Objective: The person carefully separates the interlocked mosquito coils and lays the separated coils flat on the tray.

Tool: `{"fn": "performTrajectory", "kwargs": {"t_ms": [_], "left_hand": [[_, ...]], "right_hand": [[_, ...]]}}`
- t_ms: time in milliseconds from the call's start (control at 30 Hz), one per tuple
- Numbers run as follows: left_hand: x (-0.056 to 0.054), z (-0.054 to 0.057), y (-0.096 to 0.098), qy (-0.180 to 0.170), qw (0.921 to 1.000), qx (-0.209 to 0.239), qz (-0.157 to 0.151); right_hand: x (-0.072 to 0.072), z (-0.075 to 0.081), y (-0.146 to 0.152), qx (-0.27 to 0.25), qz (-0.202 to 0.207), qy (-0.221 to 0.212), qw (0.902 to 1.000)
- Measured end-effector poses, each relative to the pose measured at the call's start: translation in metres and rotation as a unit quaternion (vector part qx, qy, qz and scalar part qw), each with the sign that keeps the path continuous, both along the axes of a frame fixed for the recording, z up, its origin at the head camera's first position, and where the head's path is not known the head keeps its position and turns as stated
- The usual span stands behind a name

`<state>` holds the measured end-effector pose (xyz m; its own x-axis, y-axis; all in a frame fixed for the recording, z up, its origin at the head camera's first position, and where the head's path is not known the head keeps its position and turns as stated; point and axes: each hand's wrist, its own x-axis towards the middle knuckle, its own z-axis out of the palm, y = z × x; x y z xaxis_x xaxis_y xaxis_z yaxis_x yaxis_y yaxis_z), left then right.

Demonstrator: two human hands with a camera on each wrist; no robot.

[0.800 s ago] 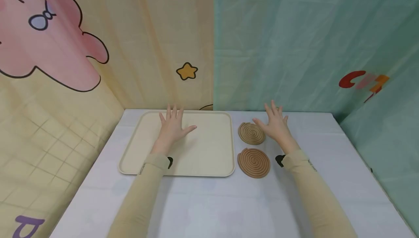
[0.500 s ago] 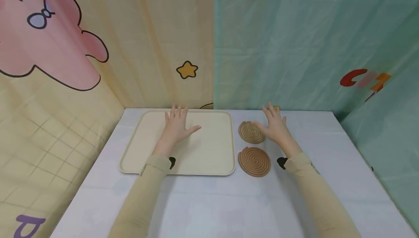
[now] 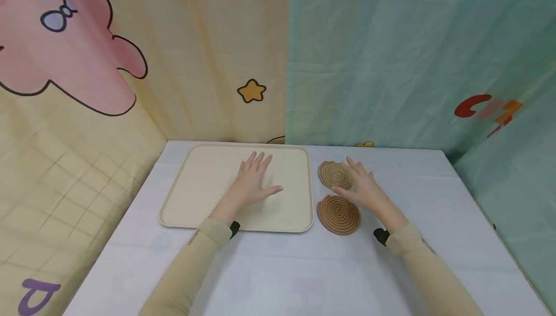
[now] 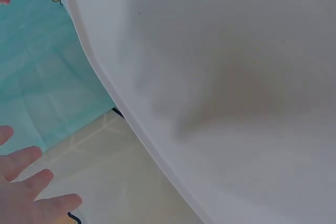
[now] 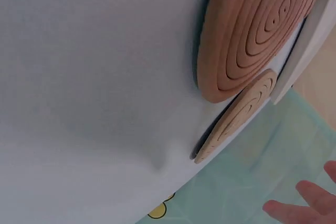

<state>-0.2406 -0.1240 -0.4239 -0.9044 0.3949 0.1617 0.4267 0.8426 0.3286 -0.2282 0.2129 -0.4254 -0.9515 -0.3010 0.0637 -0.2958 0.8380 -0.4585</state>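
Observation:
Above the cream tray (image 3: 208, 181) my left hand (image 3: 249, 183) hovers with fingers spread and thumb out to the right, holding nothing. Its fingers (image 4: 31, 184) also show at the lower left of the left wrist view. My right hand (image 3: 365, 188) hangs over the right edge of two flat spiral coils, fingers extended and nothing in them. The farther coil (image 3: 333, 173) is light tan and partly behind my fingertips. The nearer coil (image 3: 339, 215) is browner and a little larger. In the right wrist view the brown coil (image 5: 257, 30) lies beside the tan coil (image 5: 239, 114).
A white cloth covers the table (image 3: 278, 272). Printed curtains, beige (image 3: 208, 55) on the left and green (image 3: 369, 55) on the right, hang behind and beside it. The tray's right rim runs close alongside both coils.
Both hands have drawn back toward the near side. The left has also shifted to the right, over the tray's middle. Tray and coils stay in place; the view has tilted slightly.

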Motion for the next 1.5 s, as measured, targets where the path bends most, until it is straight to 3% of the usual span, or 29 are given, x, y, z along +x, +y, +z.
{"fn": "performTrajectory", "kwargs": {"t_ms": [233,500,600,733,900,1033,1133,1300,1500], "left_hand": [[0.015,-0.01,0.019,0.006,0.9979,0.0,-0.065],[0.032,-0.023,0.031,0.004,0.9904,-0.042,-0.132],[0.037,-0.028,0.038,0.001,0.9875,-0.05,-0.15],[0.044,-0.03,0.052,-0.03,0.9866,-0.038,-0.156],[0.056,-0.032,0.074,-0.097,0.9846,0.004,-0.145],[0.066,-0.033,0.094,-0.16,0.9786,0.063,-0.113],[0.074,-0.034,0.111,-0.208,0.9688,0.111,-0.076],[0.088,-0.038,0.133,-0.267,0.9519,0.148,-0.023],[0.095,-0.038,0.144,-0.288,0.9346,0.206,0.026]], "right_hand": [[0.016,-0.012,0.003,0.003,0.03,-0.013,0.9995],[0.027,-0.025,0.01,0.023,0.055,-0.03,0.9978],[0.028,-0.029,0.014,0.035,0.054,-0.054,0.9965],[0.025,-0.031,0.015,0.037,0.046,-0.075,0.9954],[0.018,-0.032,0.015,0.036,0.03,-0.089,0.9949],[0.013,-0.032,0.014,0.029,0.015,-0.117,0.9926],[0.01,-0.032,0.013,0.03,0.008,-0.133,0.9906],[0.008,-0.03,0.011,0.043,-0.004,-0.146,0.9883],[0.007,-0.03,0.007,0.041,-0.012,-0.158,0.9866]]}}
